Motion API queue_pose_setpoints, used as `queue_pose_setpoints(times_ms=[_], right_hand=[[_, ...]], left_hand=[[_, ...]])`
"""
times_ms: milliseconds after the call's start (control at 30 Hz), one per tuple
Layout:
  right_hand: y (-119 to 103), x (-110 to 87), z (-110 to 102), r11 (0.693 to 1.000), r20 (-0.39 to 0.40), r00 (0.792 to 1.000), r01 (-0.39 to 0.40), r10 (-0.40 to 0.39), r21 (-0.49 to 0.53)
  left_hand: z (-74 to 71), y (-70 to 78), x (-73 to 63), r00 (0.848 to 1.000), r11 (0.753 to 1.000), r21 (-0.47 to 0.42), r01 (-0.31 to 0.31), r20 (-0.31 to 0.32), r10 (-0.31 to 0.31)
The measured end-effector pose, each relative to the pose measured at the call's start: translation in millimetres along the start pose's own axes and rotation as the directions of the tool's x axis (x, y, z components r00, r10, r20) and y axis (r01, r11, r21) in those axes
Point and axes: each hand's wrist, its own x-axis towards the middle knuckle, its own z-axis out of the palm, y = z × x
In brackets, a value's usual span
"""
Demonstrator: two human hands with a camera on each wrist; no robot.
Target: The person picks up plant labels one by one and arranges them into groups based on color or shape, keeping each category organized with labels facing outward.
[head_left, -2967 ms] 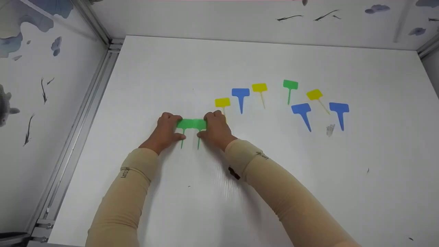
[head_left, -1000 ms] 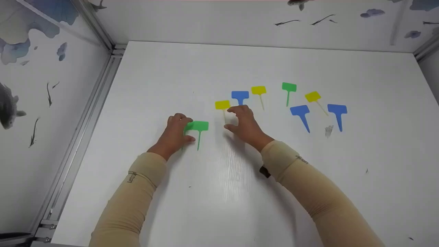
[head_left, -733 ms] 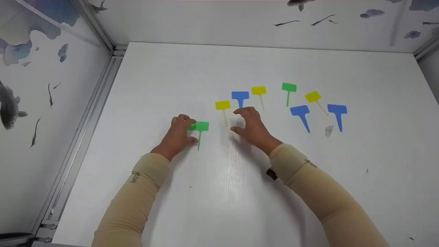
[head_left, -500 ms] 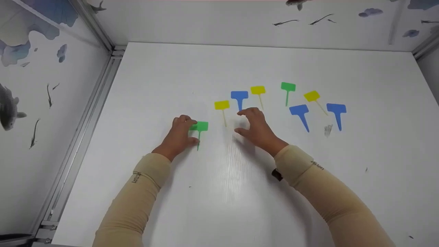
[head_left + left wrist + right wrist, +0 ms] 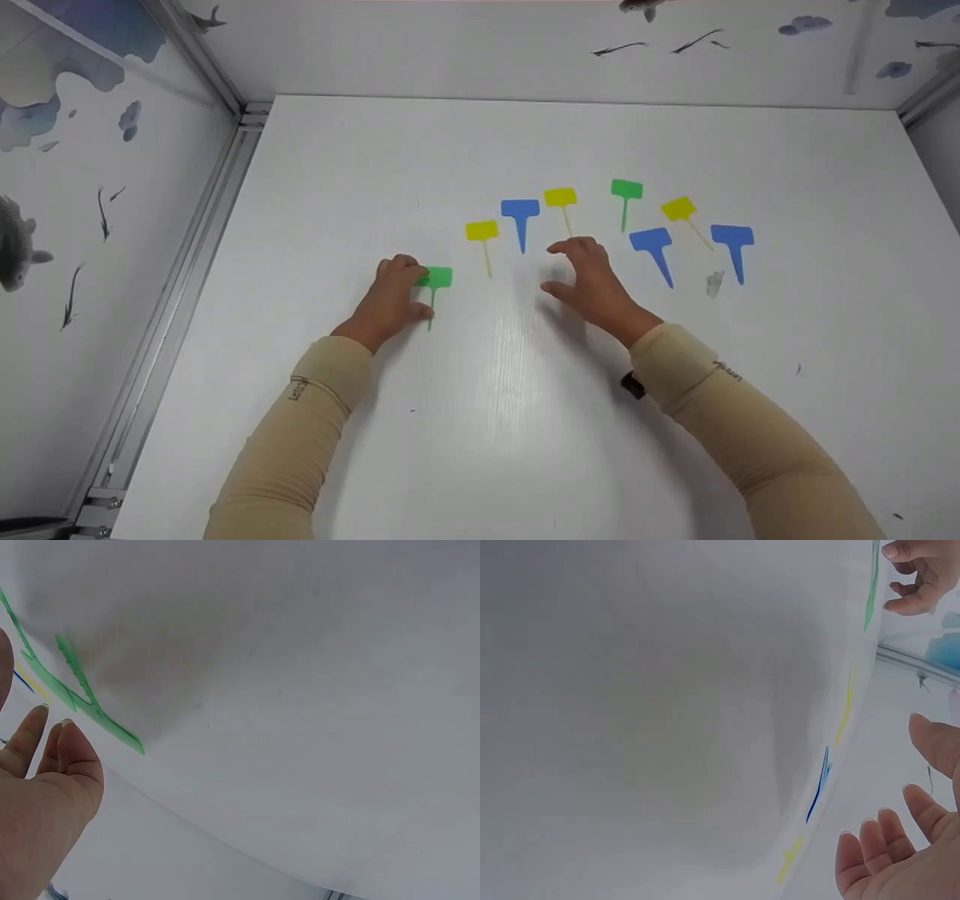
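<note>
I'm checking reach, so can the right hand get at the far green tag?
Probably yes: the right hand holds nothing, and nothing seems to lie between it and the far green tag.

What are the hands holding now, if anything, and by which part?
Nothing appears held. The right hand is empty, its fingers and thumb apart; the left hand reaches over two green tags, but whether it touches them can't be told.
</note>
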Motion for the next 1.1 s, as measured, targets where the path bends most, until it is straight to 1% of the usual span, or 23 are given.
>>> queue_pose_setpoints(times_ms=[167, 500, 667, 767, 933, 1100], right_hand=[[13.4, -3.3, -6.6, 1.0, -0.017, 1.0, -0.021, 0.021, 0.008], [28.7, -8.4, -20.6, 0.999, -0.049, 0.998, -0.044, 0.045, 0.026], [34.4, -8.5, -24.4, 0.999, -0.066, 0.997, -0.029, 0.031, 0.036], [37.2, -8.2, -25.4, 0.999, -0.07, 0.997, -0.027, 0.03, 0.044], [40.9, -8.6, -26.3, 0.997, -0.077, 0.997, -0.002, 0.008, 0.071], [42.2, -8.9, -26.2, 0.997, -0.075, 0.997, -0.003, 0.009, 0.076]], left_hand=[[1.3, 0.1, 0.7, 1.0, 1.0, 0.012, -0.012, 0.002, 0.012], [2.7, 1.8, 2.6, 1.0, 1.0, 0.028, 0.009, 0.014, -0.009], [1.9, 2.2, 3.4, 1.0, 0.999, 0.032, 0.021, 0.02, -0.022], [1.4, 1.7, 3.0, 0.999, 0.999, 0.031, 0.028, 0.032, -0.029], [1.0, 0.5, 1.6, 0.998, 0.999, 0.043, 0.03, 0.05, -0.032], [2.7, 1.3, 2.3, 0.998, 0.998, 0.049, 0.036, 0.044, -0.038]])
